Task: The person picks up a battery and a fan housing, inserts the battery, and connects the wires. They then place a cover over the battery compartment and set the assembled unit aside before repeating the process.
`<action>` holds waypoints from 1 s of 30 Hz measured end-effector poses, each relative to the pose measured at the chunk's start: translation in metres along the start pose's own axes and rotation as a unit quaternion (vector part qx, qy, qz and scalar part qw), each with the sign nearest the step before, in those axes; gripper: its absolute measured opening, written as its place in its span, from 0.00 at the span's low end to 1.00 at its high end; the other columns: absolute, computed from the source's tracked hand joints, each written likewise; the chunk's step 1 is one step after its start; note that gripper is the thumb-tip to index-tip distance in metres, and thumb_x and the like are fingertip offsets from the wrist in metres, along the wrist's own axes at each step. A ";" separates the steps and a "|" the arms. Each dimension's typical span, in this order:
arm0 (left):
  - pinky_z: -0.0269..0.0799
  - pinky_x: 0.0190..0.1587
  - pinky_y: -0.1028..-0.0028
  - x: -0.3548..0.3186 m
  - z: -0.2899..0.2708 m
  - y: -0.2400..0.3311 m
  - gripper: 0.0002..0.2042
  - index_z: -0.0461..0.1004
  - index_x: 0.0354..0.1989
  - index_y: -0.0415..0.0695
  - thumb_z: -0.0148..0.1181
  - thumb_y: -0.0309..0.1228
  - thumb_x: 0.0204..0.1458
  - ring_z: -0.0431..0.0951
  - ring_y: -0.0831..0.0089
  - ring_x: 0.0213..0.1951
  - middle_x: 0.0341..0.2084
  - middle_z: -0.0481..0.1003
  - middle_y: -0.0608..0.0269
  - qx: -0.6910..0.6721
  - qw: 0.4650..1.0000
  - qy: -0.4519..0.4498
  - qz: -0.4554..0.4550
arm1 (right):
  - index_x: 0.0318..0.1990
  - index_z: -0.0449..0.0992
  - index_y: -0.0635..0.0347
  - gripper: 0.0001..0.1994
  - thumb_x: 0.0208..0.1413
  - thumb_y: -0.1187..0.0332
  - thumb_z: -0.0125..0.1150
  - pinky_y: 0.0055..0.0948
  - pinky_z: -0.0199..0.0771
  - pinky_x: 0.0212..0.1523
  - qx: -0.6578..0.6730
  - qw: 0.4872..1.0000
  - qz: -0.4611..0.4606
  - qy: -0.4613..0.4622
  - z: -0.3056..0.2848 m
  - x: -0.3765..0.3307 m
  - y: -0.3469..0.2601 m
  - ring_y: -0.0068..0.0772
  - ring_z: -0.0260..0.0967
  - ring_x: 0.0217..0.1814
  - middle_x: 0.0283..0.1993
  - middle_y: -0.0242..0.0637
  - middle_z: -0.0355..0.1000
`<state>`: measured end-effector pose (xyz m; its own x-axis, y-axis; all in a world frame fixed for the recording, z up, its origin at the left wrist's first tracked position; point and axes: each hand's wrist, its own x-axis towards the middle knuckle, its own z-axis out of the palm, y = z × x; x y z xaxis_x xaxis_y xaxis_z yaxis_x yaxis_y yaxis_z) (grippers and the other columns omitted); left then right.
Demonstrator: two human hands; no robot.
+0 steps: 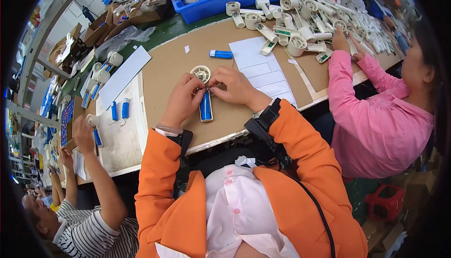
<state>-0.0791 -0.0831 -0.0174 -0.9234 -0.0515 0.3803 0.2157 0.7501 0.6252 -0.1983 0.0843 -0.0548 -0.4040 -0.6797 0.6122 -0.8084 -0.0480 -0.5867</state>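
Observation:
A white plastic housing with a round, spoked head (pixel 201 73) lies on the brown board in front of me. In its handle sits a blue cylindrical battery (pixel 206 106). My left hand (pixel 186 91) is closed in a pinch at the battery's upper end, just below the round head. From the other side my right hand (pixel 231 85) pinches at the same spot, its fingertips almost meeting the left ones. Whatever is between the fingers is too small and covered to make out; thin wires may be there. A second blue battery (pixel 221 54) lies beyond my right hand.
White paper with printed boxes (pixel 263 70) lies to the right. Behind it spreads a pile of white housings (pixel 296 23), some with green circuit boards, near a blue bin (pixel 202 11). Two blue batteries (pixel 125 108) lie left. Co-workers sit at both sides, one in pink sleeves (pixel 345 77).

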 end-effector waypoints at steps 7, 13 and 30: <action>0.73 0.34 0.72 -0.001 0.001 0.002 0.05 0.72 0.34 0.39 0.61 0.21 0.50 0.75 0.66 0.30 0.35 0.70 0.58 -0.015 1.000 0.008 -0.008 | 0.30 0.79 0.55 0.03 0.47 0.70 0.66 0.33 0.72 0.37 -0.016 1.000 0.001 0.002 0.000 -0.001 0.000 0.37 0.70 0.39 0.33 0.32 0.70; 0.73 0.33 0.72 -0.001 0.001 0.000 0.05 0.72 0.34 0.39 0.61 0.21 0.50 0.75 0.67 0.29 0.35 0.70 0.58 -0.021 1.000 0.011 -0.009 | 0.30 0.79 0.55 0.04 0.46 0.70 0.67 0.34 0.72 0.36 -0.046 0.998 -0.033 0.014 0.001 0.000 0.000 0.38 0.70 0.39 0.33 0.33 0.70; 0.74 0.37 0.65 0.000 -0.004 0.007 0.03 0.75 0.36 0.44 0.59 0.26 0.53 0.77 0.59 0.37 0.39 0.72 0.61 0.106 0.993 -0.005 0.059 | 0.32 0.77 0.57 0.04 0.48 0.73 0.66 0.38 0.71 0.40 -0.016 0.999 -0.047 -0.003 0.003 0.000 0.003 0.43 0.69 0.40 0.34 0.36 0.69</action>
<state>-0.0768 -0.0799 -0.0102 -0.8993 0.0510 0.4344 0.2515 0.8729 0.4181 -0.2000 0.0821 -0.0582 -0.3233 -0.6771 0.6611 -0.8558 -0.0890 -0.5096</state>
